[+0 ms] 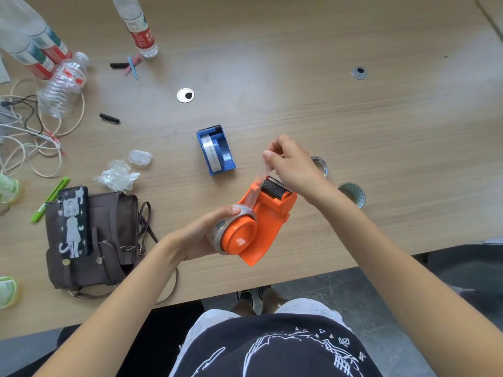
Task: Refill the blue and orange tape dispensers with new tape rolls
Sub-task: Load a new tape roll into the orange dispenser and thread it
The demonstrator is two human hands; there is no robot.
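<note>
left hand [206,235]: clamps orange dispenser [261,221] by its roll, steadying it above table [353,126] edge, 6 o'clock
right hand [291,161]: pinches tape end [258,190], drawing it toward cutter
blue dispenser [216,149]: loaded, centre, parked
spare rolls [352,194]: 3 o'clock

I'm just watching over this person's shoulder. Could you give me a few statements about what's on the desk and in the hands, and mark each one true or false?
1. The left hand holds the orange dispenser by its tape roll end. True.
2. The blue dispenser is being held in the air. False: it stands on the table, untouched.
3. The right hand pinches a strip of clear tape above the orange dispenser's cutter. True.
4. The phone lies directly on the bare table. False: it rests on a brown bag.
5. The blue dispenser has no tape in it. False: a roll sits inside.
</note>
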